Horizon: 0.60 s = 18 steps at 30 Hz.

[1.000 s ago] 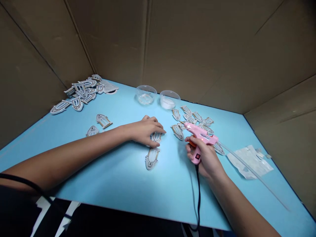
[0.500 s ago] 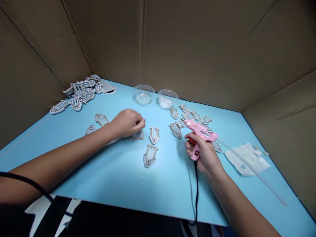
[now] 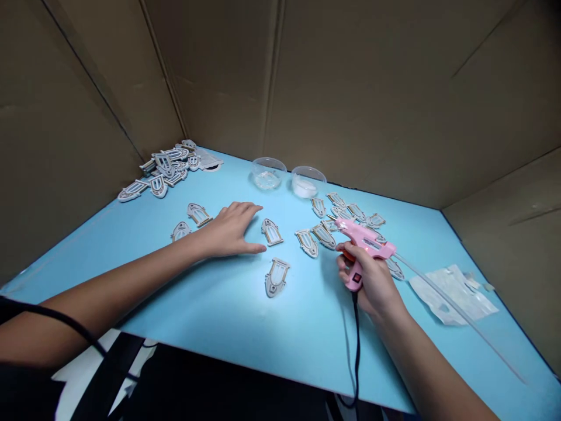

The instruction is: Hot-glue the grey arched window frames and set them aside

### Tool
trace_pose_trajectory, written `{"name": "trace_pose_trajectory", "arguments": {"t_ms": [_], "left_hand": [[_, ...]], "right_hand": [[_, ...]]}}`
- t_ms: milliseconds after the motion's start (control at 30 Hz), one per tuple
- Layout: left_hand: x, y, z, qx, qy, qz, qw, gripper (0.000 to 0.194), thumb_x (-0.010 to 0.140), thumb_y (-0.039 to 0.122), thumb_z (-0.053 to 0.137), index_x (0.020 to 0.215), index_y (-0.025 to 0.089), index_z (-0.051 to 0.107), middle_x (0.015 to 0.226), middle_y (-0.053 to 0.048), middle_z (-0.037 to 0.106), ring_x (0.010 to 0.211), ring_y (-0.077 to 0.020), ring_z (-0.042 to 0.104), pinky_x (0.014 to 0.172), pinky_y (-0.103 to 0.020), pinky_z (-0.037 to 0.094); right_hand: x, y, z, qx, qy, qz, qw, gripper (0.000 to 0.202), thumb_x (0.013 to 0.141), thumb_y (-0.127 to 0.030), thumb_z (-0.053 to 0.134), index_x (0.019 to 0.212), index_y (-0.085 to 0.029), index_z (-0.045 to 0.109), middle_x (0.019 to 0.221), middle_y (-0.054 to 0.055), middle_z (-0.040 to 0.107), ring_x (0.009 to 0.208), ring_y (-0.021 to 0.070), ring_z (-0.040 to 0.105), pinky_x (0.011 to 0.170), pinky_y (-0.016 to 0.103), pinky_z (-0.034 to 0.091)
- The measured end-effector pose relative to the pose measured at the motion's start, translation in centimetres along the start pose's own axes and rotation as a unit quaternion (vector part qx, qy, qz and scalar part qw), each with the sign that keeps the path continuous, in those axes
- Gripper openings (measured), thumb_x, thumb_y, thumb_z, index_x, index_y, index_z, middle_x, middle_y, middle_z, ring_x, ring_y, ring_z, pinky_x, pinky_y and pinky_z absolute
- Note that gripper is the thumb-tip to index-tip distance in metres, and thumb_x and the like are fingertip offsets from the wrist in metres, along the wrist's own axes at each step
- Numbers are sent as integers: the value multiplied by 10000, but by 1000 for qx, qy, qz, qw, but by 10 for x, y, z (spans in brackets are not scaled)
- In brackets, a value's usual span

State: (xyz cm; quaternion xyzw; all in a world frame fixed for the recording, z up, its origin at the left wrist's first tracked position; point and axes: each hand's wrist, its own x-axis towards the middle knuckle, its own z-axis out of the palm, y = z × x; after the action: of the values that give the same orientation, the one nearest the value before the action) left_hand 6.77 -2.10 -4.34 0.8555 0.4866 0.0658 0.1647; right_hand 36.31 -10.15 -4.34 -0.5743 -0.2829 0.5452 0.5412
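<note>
Left hand [image 3: 232,231], now flat and spread on the desk [image 3: 219,316], has released the shield-shaped cutout [image 3: 272,231] beside it, while the right hand [image 3: 372,280] keeps gripping the pink glue gun [image 3: 363,242].

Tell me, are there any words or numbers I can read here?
None can be read.
Glue gun in the right hand: a dark label on its side, too small and blurred to read.
Grey cutouts: printed shapes only, no letters seen.
Clear bag: no print that can be made out.
</note>
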Motion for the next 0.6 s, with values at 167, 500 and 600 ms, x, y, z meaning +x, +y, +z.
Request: {"name": "trace_pose_trajectory", "arguments": {"t_ms": [167, 500, 600], "left_hand": [[21, 10, 19, -6, -47, 6, 999, 1009, 794, 603, 673, 1588, 92, 317, 1523, -230, 430, 1368, -420, 403, 1099, -537, 388], [-6, -1, 9, 18, -57, 55, 997, 681, 808, 544, 730, 1344, 157, 567, 1319, -160, 584, 1232, -367, 528, 1024, -461, 434], [-16, -2, 14, -48, -61, 44, 996, 579, 869, 414, 635, 1388, 177, 538, 1300, -126, 615, 1216, -323, 572, 994, -409, 468]], "right_hand": [[0, 3, 1, 8, 1, -22, 1000, 406, 582, -419, 937, 764, -155, 688, 772, 19, 629, 551, 91, 514, 354, 174, 349], [-3, 2, 2, -22, -2, 6, 1000, 435, 587, -465, 923, 782, -163, 678, 617, -2, 587, 456, 87, 470, 356, 191, 318], [-6, 1, 6, -32, 4, 13, 999, 453, 563, -480, 929, 769, -159, 685, 613, 3, 584, 460, 92, 474, 356, 195, 317]]}}
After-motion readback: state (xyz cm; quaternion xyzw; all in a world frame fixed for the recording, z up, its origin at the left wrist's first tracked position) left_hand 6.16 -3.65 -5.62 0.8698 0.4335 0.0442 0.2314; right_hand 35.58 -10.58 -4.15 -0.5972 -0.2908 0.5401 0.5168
